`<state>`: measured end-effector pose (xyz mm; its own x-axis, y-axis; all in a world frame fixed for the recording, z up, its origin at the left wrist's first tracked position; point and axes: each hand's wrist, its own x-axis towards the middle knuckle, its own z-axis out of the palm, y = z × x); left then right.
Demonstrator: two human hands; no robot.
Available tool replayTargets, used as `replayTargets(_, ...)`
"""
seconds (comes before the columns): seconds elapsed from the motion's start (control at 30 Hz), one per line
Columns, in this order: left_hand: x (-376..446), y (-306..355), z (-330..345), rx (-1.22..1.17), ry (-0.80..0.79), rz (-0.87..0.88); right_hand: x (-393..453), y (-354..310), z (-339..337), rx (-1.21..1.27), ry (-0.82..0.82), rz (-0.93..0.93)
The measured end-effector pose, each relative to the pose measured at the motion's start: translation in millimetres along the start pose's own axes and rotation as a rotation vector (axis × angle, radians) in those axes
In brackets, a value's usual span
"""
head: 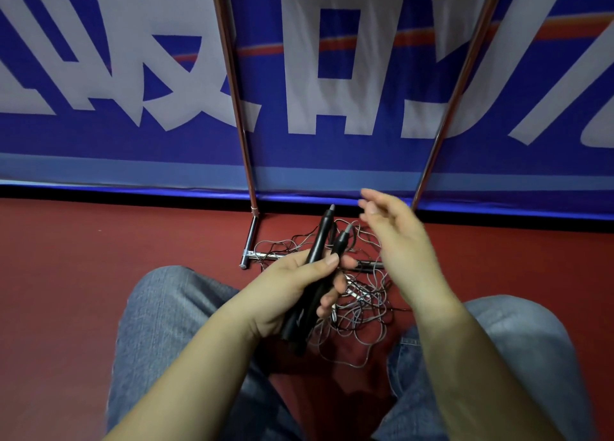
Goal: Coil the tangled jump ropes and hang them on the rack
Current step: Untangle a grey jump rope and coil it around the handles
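Crouching on the floor, the person has both knees in faded blue denim jeans (159,321) spread wide at the near edge of the view, bare forearms reaching forward between them. The left hand (292,291) curls round two slim black plastic jump-rope handles (315,261), thumb laid across them, their grey tips pointing up and away. The right hand (395,238) hovers just beside the handles, a little higher, fingers loose and spread, holding nothing; it is blurred.

Below and just beyond the hands, a tangled heap of thin grey and black jump-rope cord (362,311) lies on the dark red floor (99,241), between the knees. Part of the tangle is draped over the low chrome foot bar (265,256) of the metal rack. From that base two thin shiny uprights rise, the left pole (232,85) and the right pole (458,85), leaning apart towards the top.

Behind the rack hangs a wide blue fabric banner (332,161) printed with large white characters and an orange stripe, its lower edge meeting the floor.
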<state>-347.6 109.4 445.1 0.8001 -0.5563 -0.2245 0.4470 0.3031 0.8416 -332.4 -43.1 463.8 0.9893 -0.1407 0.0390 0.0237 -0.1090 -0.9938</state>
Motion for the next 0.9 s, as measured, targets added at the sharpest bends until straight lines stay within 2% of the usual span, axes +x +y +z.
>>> replayTargets(0.07, -1.6, 3.3, 3.3, -0.040, -0.049, -0.007, -2.4, 3.5, 4.3, 0.051, -0.172, 0.021)
replayTargets(0.13, -2.9, 6.7, 6.1, -0.049, -0.078, -0.014, -4.6, 4.8, 6.8, 0.124, -0.199, 0.039)
replayTargets(0.27, -2.9, 8.2, 6.5, -0.002, -0.061, -0.030, -2.4, 5.1, 4.8, 0.119, -0.074, -0.007)
replayTargets(0.37, -0.6, 9.0, 6.1, 0.100, -0.037, -0.037, -2.8, 4.0, 8.1, 0.204, -0.002, -0.010)
replayTargets(0.53, -0.4, 2.6, 3.4, 0.238, -0.045, -0.148, 0.9, 3.3, -0.3, 0.324, 0.164, 0.018)
replayTargets(0.67, 0.5, -0.3, 4.7, 0.249, -0.052, -0.194, 0.3, 1.1, -2.1, 0.341, 0.186, 0.025)
replayTargets(0.77, 0.1, 3.1, 5.5, 0.342, -0.013, -0.239, 0.5, -1.3, -2.9, 0.378, 0.213, 0.036)
replayTargets(0.9, -0.8, 1.8, 1.8, 0.355, 0.012, -0.216, 0.7, -1.9, -4.4, 0.391, 0.237, 0.043)
